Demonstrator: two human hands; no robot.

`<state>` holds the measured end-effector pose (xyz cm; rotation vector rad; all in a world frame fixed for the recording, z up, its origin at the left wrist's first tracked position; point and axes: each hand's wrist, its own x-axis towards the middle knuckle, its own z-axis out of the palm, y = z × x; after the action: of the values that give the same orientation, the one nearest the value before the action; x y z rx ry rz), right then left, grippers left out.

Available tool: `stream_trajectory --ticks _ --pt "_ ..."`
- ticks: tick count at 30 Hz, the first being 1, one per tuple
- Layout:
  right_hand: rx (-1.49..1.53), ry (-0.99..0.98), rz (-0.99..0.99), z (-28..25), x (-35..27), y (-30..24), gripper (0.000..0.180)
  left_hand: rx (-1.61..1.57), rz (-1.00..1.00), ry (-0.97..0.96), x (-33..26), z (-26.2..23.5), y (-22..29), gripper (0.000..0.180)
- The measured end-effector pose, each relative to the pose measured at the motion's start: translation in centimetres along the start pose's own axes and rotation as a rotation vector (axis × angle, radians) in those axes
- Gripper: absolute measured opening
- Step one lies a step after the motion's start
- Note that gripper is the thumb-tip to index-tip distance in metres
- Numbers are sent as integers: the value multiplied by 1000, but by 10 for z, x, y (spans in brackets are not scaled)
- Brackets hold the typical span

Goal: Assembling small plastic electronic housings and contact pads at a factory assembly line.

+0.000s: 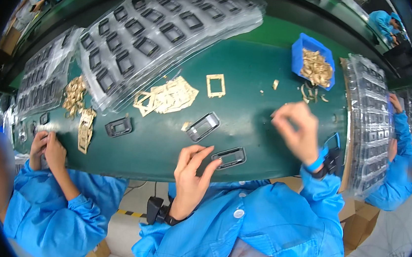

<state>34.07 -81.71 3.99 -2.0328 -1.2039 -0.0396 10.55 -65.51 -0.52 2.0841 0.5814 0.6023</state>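
Observation:
My left hand (192,179) is at the near edge of the green table, its thumb and forefinger at the left end of a black rectangular plastic frame (232,165). This frame has an open middle and appears to be held against the tabletop. To the right, my right hand (299,130) is raised over the table, thumb and fingertips pinched together. Whatever is between those fingertips is too small to make out. A second black frame (203,127) lies just beyond my left hand, beside a small pale piece (185,126). Farther left rests a third black frame (119,127).
Flat cream frames (174,95) are heaped mid-table, with one separate frame (216,75). A blue bin (298,55) contains curled tan scraps. Clear trays (168,33) of black frames occupy the back; more trays (372,129) stand right. At left, a co-worker's hands (50,150) are close together.

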Motion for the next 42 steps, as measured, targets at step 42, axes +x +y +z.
stream_trajectory --ticks 42 --pt "-44 -29 137 82 -54 -44 12 -120 -216 36 11 33 10 11"
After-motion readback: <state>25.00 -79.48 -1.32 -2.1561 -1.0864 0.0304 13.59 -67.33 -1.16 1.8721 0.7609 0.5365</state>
